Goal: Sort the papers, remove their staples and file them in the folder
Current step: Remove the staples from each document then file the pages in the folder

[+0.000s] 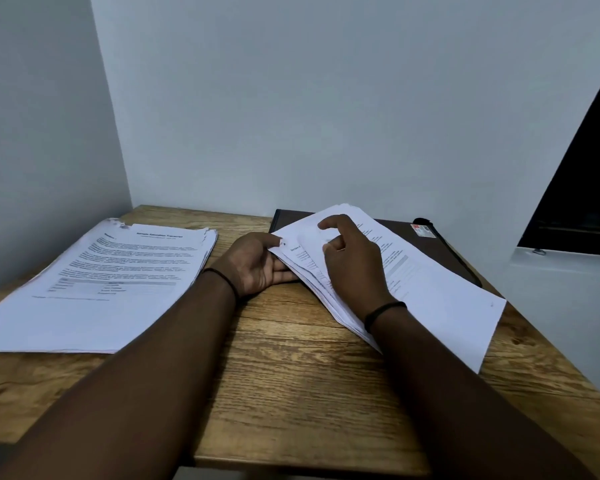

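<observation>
Left hand (257,265) and right hand (352,268) both gripping fanned white paper sheaf (430,292) on grainy wooden table (291,393).

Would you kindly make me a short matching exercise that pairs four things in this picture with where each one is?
Things:
1. flat paper stack
2. dark folder
3. left hand
4. right hand

Places:
A. at the table's far right, partly under loose sheets
B. on top of the fanned sheets
C. on the table's left side
D. holding the fanned sheets' left edge

Pairs: 1-C, 2-A, 3-D, 4-B
</observation>
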{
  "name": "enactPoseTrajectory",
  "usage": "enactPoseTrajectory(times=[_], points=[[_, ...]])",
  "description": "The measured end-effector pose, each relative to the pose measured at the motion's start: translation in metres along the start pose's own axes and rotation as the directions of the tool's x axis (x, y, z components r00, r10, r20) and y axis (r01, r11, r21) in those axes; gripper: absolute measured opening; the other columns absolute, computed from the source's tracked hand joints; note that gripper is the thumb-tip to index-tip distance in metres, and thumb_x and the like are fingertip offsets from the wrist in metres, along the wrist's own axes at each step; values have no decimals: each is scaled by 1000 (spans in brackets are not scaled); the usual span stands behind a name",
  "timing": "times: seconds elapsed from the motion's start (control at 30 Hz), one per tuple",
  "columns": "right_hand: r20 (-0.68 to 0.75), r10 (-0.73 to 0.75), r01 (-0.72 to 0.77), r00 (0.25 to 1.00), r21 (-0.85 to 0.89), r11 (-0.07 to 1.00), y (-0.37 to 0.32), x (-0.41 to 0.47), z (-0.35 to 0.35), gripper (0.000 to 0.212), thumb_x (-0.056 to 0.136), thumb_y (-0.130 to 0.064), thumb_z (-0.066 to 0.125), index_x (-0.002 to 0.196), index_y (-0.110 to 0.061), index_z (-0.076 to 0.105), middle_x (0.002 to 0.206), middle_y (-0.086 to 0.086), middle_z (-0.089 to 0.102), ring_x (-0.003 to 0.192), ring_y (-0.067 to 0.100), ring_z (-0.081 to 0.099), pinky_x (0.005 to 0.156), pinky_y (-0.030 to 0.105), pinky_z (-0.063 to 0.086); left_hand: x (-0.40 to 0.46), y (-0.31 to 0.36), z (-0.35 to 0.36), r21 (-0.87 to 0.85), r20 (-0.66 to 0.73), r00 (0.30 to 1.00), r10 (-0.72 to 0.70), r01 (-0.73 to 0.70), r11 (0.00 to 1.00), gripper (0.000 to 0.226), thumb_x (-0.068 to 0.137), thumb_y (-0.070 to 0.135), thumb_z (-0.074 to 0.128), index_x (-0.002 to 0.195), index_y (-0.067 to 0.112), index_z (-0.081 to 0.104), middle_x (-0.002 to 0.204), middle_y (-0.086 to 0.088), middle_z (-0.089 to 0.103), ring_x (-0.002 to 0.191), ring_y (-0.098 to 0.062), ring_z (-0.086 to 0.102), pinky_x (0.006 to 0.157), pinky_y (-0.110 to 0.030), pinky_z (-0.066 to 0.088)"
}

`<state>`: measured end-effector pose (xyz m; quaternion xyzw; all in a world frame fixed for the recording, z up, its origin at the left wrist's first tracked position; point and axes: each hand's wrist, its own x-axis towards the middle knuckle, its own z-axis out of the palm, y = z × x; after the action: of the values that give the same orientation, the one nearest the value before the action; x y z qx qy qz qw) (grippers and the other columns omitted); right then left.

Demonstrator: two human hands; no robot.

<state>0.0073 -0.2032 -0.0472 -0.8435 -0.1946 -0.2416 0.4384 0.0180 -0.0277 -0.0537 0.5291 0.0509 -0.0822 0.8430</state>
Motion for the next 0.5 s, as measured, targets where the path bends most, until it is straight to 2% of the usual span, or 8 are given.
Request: enactPoseTrajectory(times=[0.1, 0.2, 0.27, 0.3, 0.4, 0.5], points=[[-12, -23, 21, 1000, -102, 995, 1, 3, -2, 29, 93, -3, 51, 100, -19, 75, 100, -3, 71, 96, 12, 63, 86, 28, 48, -2, 0, 2, 4, 0, 1000, 0, 0, 1000, 29, 99, 6, 38, 119, 3, 59, 102, -16, 74, 83, -28, 75, 70, -46, 62], [132, -25, 46, 991, -163, 986, -3, 1, -4, 22, 94, -24, 62, 110, -16, 74, 115, -1, 68, 110, 15, 61, 91, 27, 46, -4, 0, 3, 1, 2, 1000, 0, 0, 1000, 30, 98, 5, 38, 122, 3, 57, 102, -16, 74, 80, -27, 75, 72, -45, 62], [215, -17, 73, 976, -254, 964, -6, -2, -2, 35, 90, -44, 67, 113, -18, 73, 113, -4, 66, 109, 12, 58, 86, 27, 44, -4, 1, 3, -3, 2, 1000, 0, 0, 1000, 32, 98, 4, 37, 123, 2, 56, 103, -17, 73, 78, -26, 75, 72, -45, 62], [219, -24, 90, 975, -298, 950, -8, -2, -2, 35, 90, -47, 67, 110, -19, 74, 110, -4, 66, 105, 13, 59, 83, 28, 45, -4, 1, 3, 0, -1, 1000, 0, 0, 1000, 31, 97, 4, 37, 122, 1, 57, 101, -17, 73, 77, -26, 75, 72, -44, 62], [188, -46, 110, 981, -344, 933, -11, 0, -1, 30, 96, -39, 61, 89, -16, 78, 89, 1, 72, 88, 17, 64, 75, 32, 50, -6, 1, 4, 17, -13, 1000, 4, -4, 1000, 29, 98, 4, 38, 120, 0, 56, 96, -17, 73, 77, -26, 74, 73, -45, 62], [177, -17, 75, 984, -325, 943, -9, 0, -3, 25, 94, -37, 65, 91, -16, 79, 93, 0, 74, 90, 15, 64, 74, 28, 46, -6, 1, 5, 13, -39, 999, 8, -8, 1000, 31, 99, 4, 38, 126, 1, 54, 106, -20, 73, 80, -28, 75, 72, -46, 62]])
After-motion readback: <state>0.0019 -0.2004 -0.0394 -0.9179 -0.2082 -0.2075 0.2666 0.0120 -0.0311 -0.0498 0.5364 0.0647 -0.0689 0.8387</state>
